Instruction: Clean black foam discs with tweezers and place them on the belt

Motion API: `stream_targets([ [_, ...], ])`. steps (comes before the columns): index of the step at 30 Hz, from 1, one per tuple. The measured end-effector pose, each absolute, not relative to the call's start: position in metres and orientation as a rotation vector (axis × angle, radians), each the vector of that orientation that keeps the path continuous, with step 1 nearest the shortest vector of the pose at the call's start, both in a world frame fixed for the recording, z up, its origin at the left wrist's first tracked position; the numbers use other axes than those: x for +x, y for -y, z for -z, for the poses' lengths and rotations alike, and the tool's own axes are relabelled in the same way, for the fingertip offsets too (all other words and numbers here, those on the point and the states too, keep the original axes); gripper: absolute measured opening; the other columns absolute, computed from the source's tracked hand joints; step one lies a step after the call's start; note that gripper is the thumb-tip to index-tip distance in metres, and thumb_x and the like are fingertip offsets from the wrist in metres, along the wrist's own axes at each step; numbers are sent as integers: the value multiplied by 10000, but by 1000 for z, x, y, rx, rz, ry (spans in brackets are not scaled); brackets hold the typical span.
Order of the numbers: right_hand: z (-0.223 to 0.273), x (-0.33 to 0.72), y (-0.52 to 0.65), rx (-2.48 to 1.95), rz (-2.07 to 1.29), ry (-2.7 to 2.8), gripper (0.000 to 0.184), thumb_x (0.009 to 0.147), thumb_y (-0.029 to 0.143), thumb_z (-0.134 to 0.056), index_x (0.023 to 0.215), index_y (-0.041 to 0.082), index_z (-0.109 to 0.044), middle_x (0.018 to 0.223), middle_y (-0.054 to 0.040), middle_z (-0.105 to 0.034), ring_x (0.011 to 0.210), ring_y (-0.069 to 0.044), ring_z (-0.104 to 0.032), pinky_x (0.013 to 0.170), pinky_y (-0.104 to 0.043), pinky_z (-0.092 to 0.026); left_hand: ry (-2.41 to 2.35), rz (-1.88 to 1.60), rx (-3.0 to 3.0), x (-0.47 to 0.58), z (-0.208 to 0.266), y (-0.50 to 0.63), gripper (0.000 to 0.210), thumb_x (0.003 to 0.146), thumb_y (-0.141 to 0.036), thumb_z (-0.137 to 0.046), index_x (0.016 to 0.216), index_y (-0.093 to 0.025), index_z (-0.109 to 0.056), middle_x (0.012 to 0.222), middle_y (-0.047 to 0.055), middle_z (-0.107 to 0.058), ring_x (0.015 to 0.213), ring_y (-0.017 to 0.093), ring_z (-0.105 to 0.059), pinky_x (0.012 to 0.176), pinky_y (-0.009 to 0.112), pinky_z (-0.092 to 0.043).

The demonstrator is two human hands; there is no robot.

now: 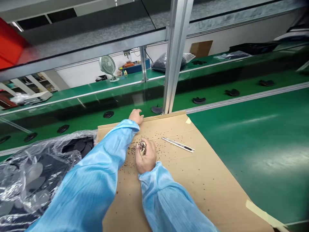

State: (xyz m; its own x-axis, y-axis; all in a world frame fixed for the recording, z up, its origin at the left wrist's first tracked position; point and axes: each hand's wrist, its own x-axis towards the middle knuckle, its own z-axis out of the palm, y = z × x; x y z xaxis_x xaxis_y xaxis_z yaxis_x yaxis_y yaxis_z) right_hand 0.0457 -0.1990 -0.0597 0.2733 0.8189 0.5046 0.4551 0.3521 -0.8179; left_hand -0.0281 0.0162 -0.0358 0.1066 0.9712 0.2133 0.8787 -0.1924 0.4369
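My left hand (pixel 136 116) reaches over the far edge of the cardboard sheet (pixel 176 180), beside the green belt. Its fingers are bent but apart, and I see nothing in them. A dark, flat, curved piece (pixel 157 110) lies on the belt to its right. Closer to me, my right hand (pixel 147 156) is closed around a small metal tool with yellowish grips (pixel 142 148); the fingers hide most of it. Small dark scraps (pixel 131 149) are scattered on the cardboard around this hand. A slim utility knife (pixel 178 144) lies to the right of it.
A clear plastic bag (pixel 21 180) of dark round pieces sits at left. More dark pieces (pixel 63 129) are spaced along the belt (pixel 135 108). A metal post (pixel 177 54) rises beyond the cardboard. The green tabletop (pixel 253 138) extends right, and a fan (pixel 107 66) stands behind.
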Motion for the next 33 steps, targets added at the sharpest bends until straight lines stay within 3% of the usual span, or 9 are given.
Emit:
stream_targets([
  [6, 57, 44, 196, -1320, -378, 1118, 272, 880, 335, -419, 1094, 210, -533, 949, -118, -575, 896, -245, -564, 799, -396, -474, -1957, -689, 1982, 34, 33, -58, 650, 775, -431, -633, 1317, -115, -463, 1344, 246, -450, 1247, 352, -445, 1014, 417, -331],
  [10, 56, 45, 194, -1348, -396, 1097, 274, 890, 343, -380, 1066, 189, -523, 942, -126, -575, 899, -236, -568, 799, -378, -481, -1998, -616, 1902, 58, 39, -73, 818, 654, -443, -755, 1320, -99, -427, 1240, 260, -548, 1205, 378, -490, 959, 438, -369],
  [15, 59, 45, 192, -1383, -414, 1102, 269, 885, 337, -376, 1065, 201, -523, 973, -127, -571, 912, -236, -570, 812, -381, -480, -1851, -738, 1987, 66, 41, -71, 621, 645, -208, -767, 1215, -123, -536, 1078, 170, -659, 1086, 283, -583, 913, 349, -412],
  [20, 60, 45, 191, -1292, -367, 1097, 236, 868, 302, -451, 1061, 192, -532, 930, -97, -581, 898, -221, -565, 831, -366, -469, -1786, -1032, 1771, 40, 23, -40, 211, 727, -262, -673, 906, -148, -678, 899, 104, -684, 942, 259, -623, 832, 351, -459],
  [25, 65, 47, 186, -1243, -316, 1109, 250, 840, 281, -496, 1058, 171, -550, 922, -91, -582, 884, -214, -562, 827, -366, -465, -1423, -1414, 1124, -23, -2, 36, 225, 712, -284, -694, 890, -159, -635, 882, 56, -665, 745, 154, -611, 618, 251, -473],
  [29, 70, 45, 183, -1189, -283, 1217, 249, 828, 274, -513, 1051, 174, -561, 927, -81, -584, 874, -210, -559, 819, -365, -465, -1102, -1480, 774, -79, -12, 124, 329, 620, -207, -777, 889, -171, -592, 885, 37, -662, 722, 126, -607, 621, 238, -482],
  [33, 70, 43, 186, -1135, -276, 1450, 235, 820, 239, -518, 1038, 181, -586, 912, -74, -600, 872, -214, -560, 821, -356, -457, -999, -1504, 477, -113, 5, 198, 293, 675, -188, -747, 923, -181, -592, 799, 26, -658, 687, 145, -620, 624, 281, -509],
])
